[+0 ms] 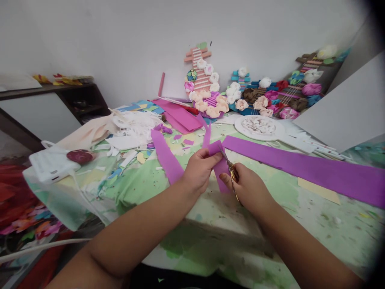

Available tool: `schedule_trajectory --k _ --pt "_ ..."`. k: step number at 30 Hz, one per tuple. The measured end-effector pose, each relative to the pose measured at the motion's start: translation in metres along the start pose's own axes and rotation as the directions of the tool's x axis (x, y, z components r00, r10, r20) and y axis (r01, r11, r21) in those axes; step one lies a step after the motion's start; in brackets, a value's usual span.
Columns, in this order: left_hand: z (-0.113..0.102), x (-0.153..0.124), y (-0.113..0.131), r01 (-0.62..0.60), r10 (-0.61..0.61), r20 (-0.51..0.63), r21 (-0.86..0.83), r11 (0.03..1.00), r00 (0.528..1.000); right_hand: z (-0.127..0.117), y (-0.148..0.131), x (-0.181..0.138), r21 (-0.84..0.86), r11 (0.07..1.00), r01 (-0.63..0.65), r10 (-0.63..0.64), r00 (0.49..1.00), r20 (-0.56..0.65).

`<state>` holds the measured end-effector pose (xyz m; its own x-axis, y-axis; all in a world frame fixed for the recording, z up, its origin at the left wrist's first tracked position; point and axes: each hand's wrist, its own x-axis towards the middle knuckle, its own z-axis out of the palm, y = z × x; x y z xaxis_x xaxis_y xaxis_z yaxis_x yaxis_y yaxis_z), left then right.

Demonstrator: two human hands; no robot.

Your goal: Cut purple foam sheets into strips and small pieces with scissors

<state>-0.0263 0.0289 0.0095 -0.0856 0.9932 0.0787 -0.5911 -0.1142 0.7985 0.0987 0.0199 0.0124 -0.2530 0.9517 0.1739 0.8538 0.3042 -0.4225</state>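
Observation:
My left hand [199,168] is closed, pinching a small purple paper piece [217,149] between thumb and fingers above the table. My right hand [246,185] is closed round small gold scissors [231,170], whose blades meet the purple piece just right of my left thumb. A long purple paper strip [303,165] lies on the table and runs from behind my hands to the right edge. Another purple strip [166,155] lies just left of my left hand.
The table has a green paint-stained cover [216,208]. Paper-flower crafts [210,90] stand against the back wall. A white round plate [259,127], white paper scraps [135,124], pink sheets [180,114], a white phone [51,164] and a grey board [345,108] surround the work spot.

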Motion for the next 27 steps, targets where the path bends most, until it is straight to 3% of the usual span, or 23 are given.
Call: schedule_trajectory --k 12,27 --pt "0.0052 -0.0023 -0.0017 -0.035 0.037 -0.098 0.016 0.999 0.994 0.0014 -0.0016 -0.0009 -0.012 1.000 0.003 -0.003 1.000 0.013" --pt "0.0039 -0.0036 0.0011 -0.015 0.012 -0.090 -0.033 0.999 0.996 0.0029 0.0014 0.0014 0.046 0.999 -0.006 0.006 1.000 0.002"
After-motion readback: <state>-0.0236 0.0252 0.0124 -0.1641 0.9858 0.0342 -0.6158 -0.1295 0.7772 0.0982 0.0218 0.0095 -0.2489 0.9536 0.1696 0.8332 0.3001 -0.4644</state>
